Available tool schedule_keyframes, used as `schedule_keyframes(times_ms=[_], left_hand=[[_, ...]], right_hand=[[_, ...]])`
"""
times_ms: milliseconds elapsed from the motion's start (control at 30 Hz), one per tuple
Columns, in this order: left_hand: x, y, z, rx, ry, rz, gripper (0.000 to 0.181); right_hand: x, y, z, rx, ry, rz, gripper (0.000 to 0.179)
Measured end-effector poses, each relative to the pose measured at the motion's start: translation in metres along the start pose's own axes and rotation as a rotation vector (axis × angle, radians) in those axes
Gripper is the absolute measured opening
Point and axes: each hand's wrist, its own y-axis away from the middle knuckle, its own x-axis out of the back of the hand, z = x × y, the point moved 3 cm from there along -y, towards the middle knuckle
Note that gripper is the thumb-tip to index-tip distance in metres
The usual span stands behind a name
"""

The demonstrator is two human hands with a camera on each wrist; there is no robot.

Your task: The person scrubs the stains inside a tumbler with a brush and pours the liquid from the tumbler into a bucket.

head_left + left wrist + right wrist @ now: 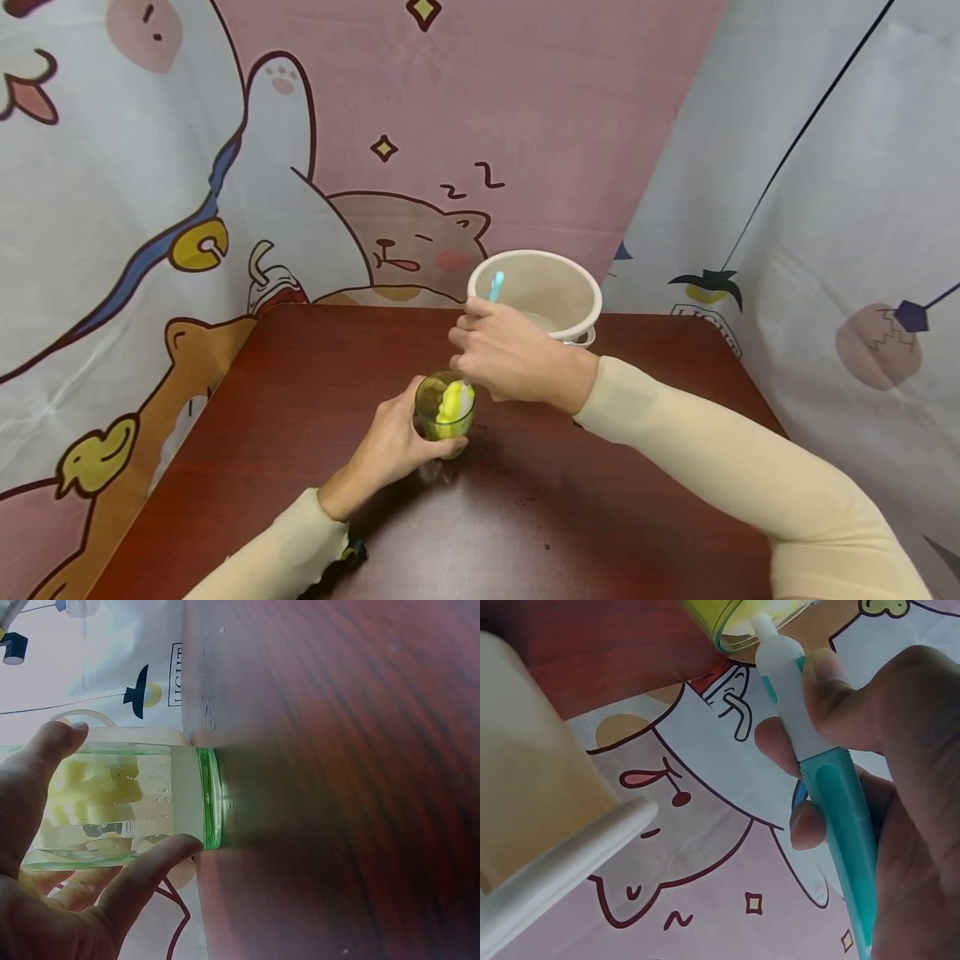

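Observation:
My left hand [390,435] holds a green-tinted clear glass [184,795] around its side, close above the table. In the left wrist view water drops cling to the glass wall. My right hand [517,354] grips a cup brush by its teal and white handle [840,802], and the handle's teal end sticks up past the fist in the head view. The brush's yellow and white sponge head [452,404] is inside the glass. In the right wrist view the white neck enters the glass mouth, and the thumb lies along the handle.
Behind my right hand, a white bucket [585,292] with a handle stands near the far table edge. Small wet spots dot the reddish-brown table [637,517]. Cartoon-printed curtains [562,108] hang around the back and sides. A small dark object [352,554] lies by my left wrist.

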Motion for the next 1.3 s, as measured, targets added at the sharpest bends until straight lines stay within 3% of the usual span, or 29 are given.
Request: schedule_keyframes(times_ms=[300,567,800,1000,1300], left_hand=[[0.0,0.0,-0.001,0.009,0.009,-0.002,0.08],[0.0,-0.002,-0.002,-0.006,0.008,0.011,0.081],[-0.002,-0.001,-0.002,0.011,0.014,-0.005,0.08],[-0.005,-0.001,-0.002,0.005,0.006,-0.01,0.079],[-0.003,-0.001,-0.001,0.012,-0.004,0.003,0.083]], right_hand=[[-0.003,0.009,0.005,-0.048,-0.113,0.085,0.02],[-0.01,0.014,0.006,-0.072,-0.237,0.131,0.011],[-0.016,0.007,-0.002,-0.068,-0.218,0.194,0.015],[-0.019,0.001,-0.007,-0.061,-0.195,0.197,0.018],[-0.02,0.007,-0.001,-0.047,-0.248,0.184,0.013]])
